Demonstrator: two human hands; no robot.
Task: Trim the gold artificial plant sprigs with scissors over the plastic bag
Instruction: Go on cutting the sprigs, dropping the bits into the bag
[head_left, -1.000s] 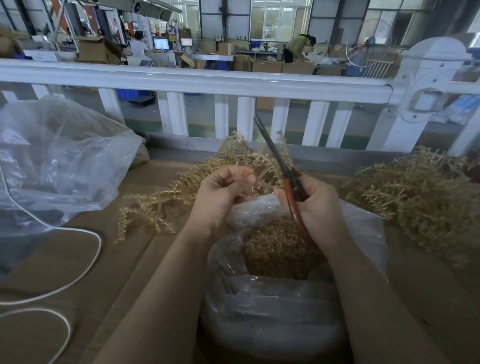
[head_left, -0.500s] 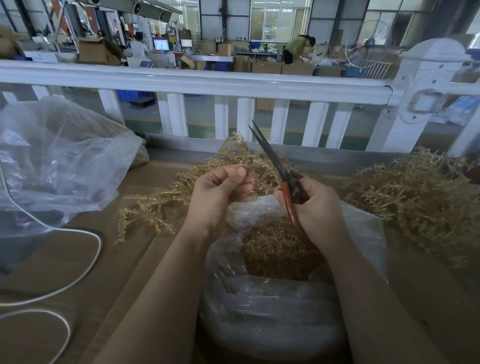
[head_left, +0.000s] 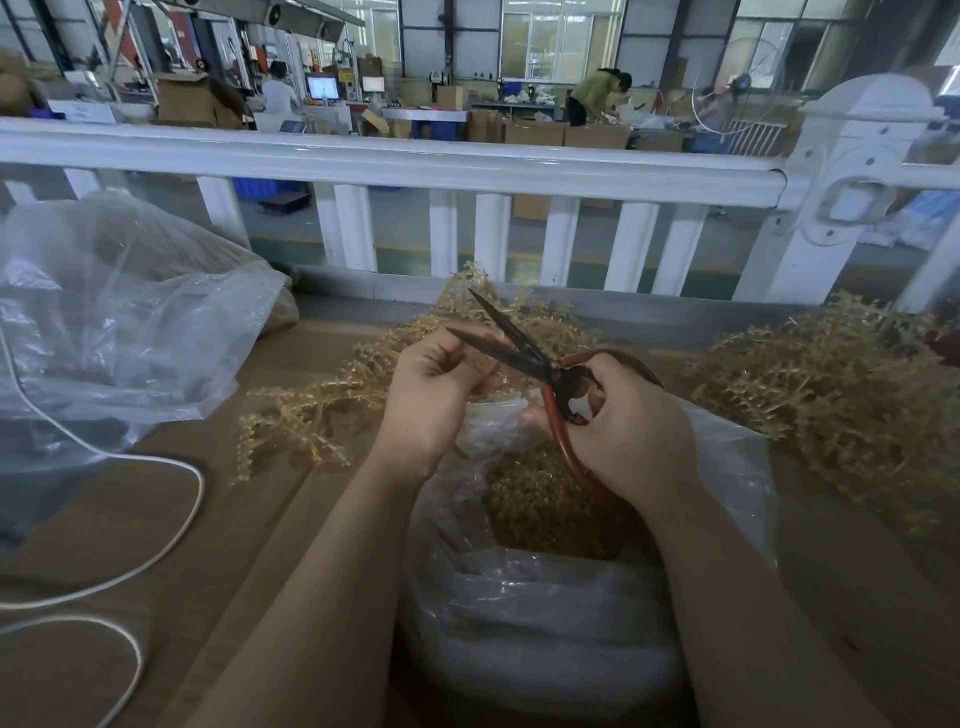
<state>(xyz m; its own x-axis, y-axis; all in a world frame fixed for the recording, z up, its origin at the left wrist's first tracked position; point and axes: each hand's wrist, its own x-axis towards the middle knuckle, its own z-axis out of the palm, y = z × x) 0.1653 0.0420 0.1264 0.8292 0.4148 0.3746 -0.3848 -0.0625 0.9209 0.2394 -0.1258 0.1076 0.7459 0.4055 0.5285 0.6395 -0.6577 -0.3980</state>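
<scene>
Surface: a brown cardboard-covered counter (head_left: 156, 519) in a factory hall, bounded on its far side by a white railing (head_left: 415, 161).
Bag below the hands: a clear crinkled plastic bag (head_left: 545, 613) stands open directly beneath both hands, with gold trimmings (head_left: 540, 499) already heaped inside; it looks soft and likely to sag if leaned on.
Left hand: the left hand (head_left: 431, 395) has its fingers curled in, pinching a stem of the gold plastic artificial sprig (head_left: 322, 400), which trails off to its left over the counter.
Right hand: the right hand (head_left: 623, 426) grips the red loop handles of the dark-bladed scissors (head_left: 514, 345); the blades are parted, and the lower tip lies at the left fingertips.
Handling: the sprig looks light and springy, its thin beaded branches probably easy to snag or bend. Best held by the main stem, close to the cut, so that offcuts drop into the bag.
Right of the hands: a loose pile of gold sprigs (head_left: 831, 395).
Left of the hands: a crumpled clear bag (head_left: 114, 322) and a white cord (head_left: 171, 535).
Beyond: cartons and workers, far off.
</scene>
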